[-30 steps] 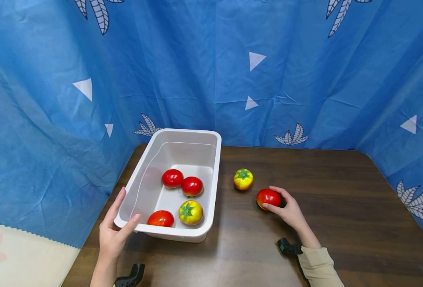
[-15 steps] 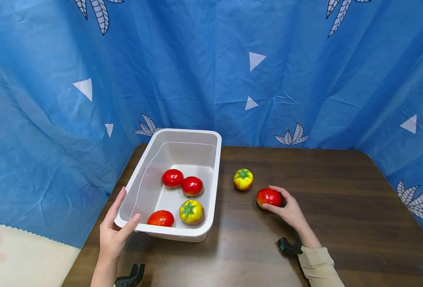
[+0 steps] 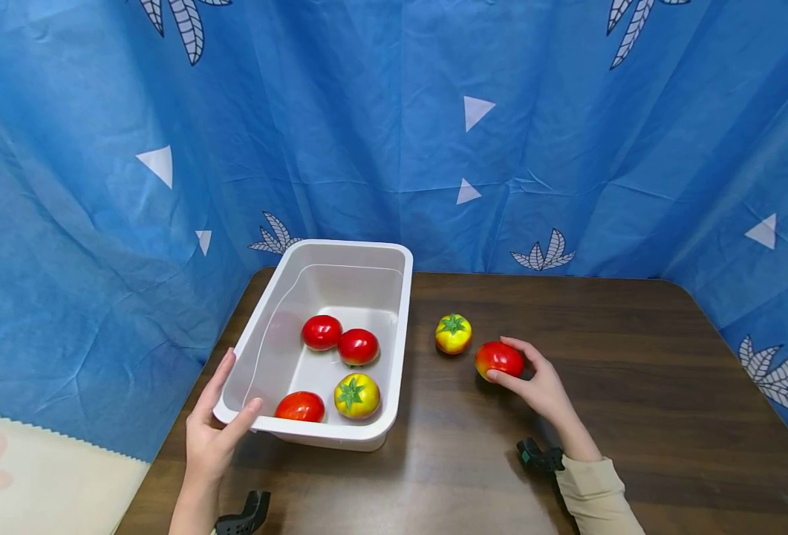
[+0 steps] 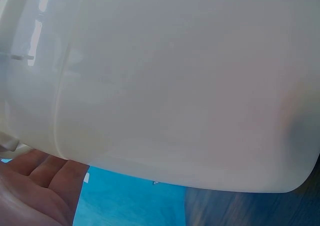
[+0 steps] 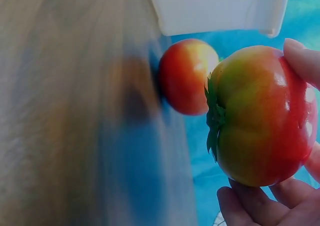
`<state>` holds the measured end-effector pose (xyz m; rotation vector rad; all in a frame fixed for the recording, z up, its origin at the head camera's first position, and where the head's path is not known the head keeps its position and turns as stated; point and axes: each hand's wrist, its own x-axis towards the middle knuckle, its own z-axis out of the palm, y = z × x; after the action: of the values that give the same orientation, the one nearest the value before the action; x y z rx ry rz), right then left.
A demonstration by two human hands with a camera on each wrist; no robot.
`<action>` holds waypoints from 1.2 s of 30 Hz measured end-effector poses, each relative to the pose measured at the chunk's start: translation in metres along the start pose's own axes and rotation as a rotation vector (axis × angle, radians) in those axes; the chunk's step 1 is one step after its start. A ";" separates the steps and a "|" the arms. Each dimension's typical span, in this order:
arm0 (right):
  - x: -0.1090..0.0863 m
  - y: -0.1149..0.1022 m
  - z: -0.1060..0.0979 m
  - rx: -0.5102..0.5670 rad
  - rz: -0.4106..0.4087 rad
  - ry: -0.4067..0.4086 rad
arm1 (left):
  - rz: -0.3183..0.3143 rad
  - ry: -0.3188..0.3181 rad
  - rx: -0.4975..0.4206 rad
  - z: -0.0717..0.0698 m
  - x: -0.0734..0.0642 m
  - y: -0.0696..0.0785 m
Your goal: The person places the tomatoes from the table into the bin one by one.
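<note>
A shiny red tomato [image 3: 499,360] with a yellow-green end is held between the thumb and fingers of my right hand [image 3: 546,384]. In the right wrist view, the leafy green end of this held tomato [image 5: 265,116] faces the wooden surface, with a gap between them. My left hand [image 3: 210,438] grips the near left corner of a white plastic bin [image 3: 403,319], thumb at the rim and fingers along the outer side. Inside the bin lie several tomatoes, among them a red tomato [image 3: 300,407] and a yellow one with a green star-shaped top [image 3: 356,395].
Another yellow-red tomato [image 3: 453,334] stands on the brown wooden table [image 3: 634,357], between the bin and my right hand. A blue patterned curtain [image 3: 434,148] hangs along the back and sides. Cream flowered cloth [image 3: 33,475] shows at the lower left.
My right hand has raised the tomato slightly off the table and shifted it a little away from me. The left hand and the bin stay in place.
</note>
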<state>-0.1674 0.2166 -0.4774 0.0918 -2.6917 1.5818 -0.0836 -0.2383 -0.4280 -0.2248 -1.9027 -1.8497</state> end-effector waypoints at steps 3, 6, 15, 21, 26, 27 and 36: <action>0.000 -0.007 -0.001 0.015 -0.021 -0.003 | 0.000 -0.007 0.008 0.000 0.000 0.000; 0.001 -0.014 -0.003 0.031 -0.046 -0.005 | 0.002 -0.012 0.009 0.000 0.000 -0.001; 0.001 -0.036 -0.005 0.052 -0.116 -0.004 | -0.004 -0.009 0.013 -0.001 0.000 0.000; 0.001 -0.051 -0.003 0.075 -0.150 -0.016 | -0.001 0.005 0.002 0.000 0.001 -0.002; 0.002 -0.065 0.000 0.095 -0.188 -0.023 | 0.002 -0.004 0.011 -0.001 0.001 -0.002; 0.003 -0.068 0.001 0.098 -0.194 -0.025 | 0.001 -0.007 0.014 -0.001 0.001 -0.001; 0.007 -0.097 0.011 0.140 -0.256 -0.040 | 0.004 0.013 -0.013 0.000 0.001 -0.002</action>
<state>-0.1682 0.1599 -0.3975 0.4549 -2.4704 1.6991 -0.0856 -0.2392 -0.4293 -0.2209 -1.8810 -1.8564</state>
